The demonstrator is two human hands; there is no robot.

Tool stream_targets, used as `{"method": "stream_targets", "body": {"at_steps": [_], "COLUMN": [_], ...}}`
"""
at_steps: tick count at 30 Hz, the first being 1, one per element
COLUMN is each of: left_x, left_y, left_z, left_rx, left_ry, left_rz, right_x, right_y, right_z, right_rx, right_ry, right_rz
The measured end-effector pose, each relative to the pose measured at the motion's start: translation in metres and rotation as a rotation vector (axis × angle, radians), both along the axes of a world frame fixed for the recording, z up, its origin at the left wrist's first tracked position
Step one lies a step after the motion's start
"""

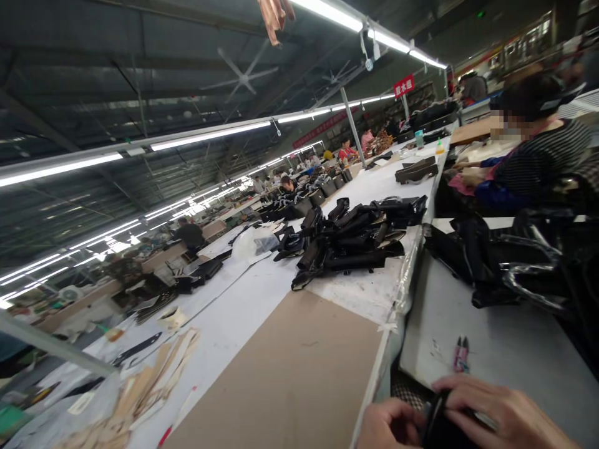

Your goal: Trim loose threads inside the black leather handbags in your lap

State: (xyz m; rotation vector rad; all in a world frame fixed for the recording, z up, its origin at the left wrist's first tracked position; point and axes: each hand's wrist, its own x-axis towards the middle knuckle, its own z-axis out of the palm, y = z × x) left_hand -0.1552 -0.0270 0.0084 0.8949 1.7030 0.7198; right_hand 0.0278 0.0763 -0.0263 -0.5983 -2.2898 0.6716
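At the bottom right, my left hand (388, 424) has its fingers closed at the left edge of a glossy black piece (437, 421). Over the same piece, my right hand (496, 405) curls its fingers from the right. It looks like leather or a similar material; its lower part is cut off by the frame. Just beyond my hands, small pink pen-like things (461, 355) with dark tips lie on a grey side table (528, 349). Black bag-like pieces (486, 255) with plastic-wrapped handles are heaped at that table's far end.
A long white worktable (253, 324) bears a brown board (285, 368) and a pile of black pieces (350, 237). Tan strips (150, 380) lie at the left. A person in a striped top (538, 156) sits at the right. Metal posts (353, 128) rise along the table.
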Motion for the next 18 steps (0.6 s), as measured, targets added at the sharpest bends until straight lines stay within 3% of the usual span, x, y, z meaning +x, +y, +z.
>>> {"method": "stream_targets", "body": {"at_steps": [3,6,8,18], "left_x": [0.004,0.003,0.0,0.001], "left_y": [-0.004,-0.005,-0.002,-0.004], "left_z": [0.02,0.044,0.05,0.035], "left_rx": [0.077,0.151,0.12,0.053], "left_ry": [0.153,0.138,0.158,0.461], "left_rz": [-0.019,-0.101,-0.129,-0.071], "right_x": [-0.012,-0.021,-0.024,-0.004], "right_y": [0.01,0.018,0.021,0.02], "right_z": [0.01,0.018,0.021,0.027], "right_rx": [-0.11,-0.196,-0.234,-0.219], "right_ry": [-0.087,-0.145,-0.165,-0.048], "right_rz": [-0.109,-0.106,-0.093,0.183]}}
